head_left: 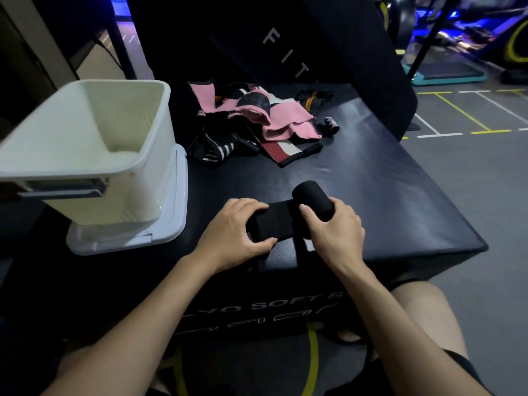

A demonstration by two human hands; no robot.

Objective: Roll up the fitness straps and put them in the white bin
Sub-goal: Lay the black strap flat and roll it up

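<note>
A black fitness strap [281, 221] lies across the near edge of a black soft box [385, 201], partly wound into a roll [313, 200] at its right end. My left hand [234, 232] grips the flat left end of the strap, fingers and thumb curled round it. My right hand [334, 232] holds the roll, fingers curled over it. A thin tail of the strap hangs over the box's front. The white bin [137, 167] stands at the left on a white lid, and it looks empty. A pile of pink, black and striped straps [257, 124] lies further back.
A tall black padded panel [328, 52] rises behind the pile. To the right is grey gym floor [471, 155] with yellow and white lines. My bare knee [423, 304] shows beside the box at the lower right. Gym machines stand in the far right background.
</note>
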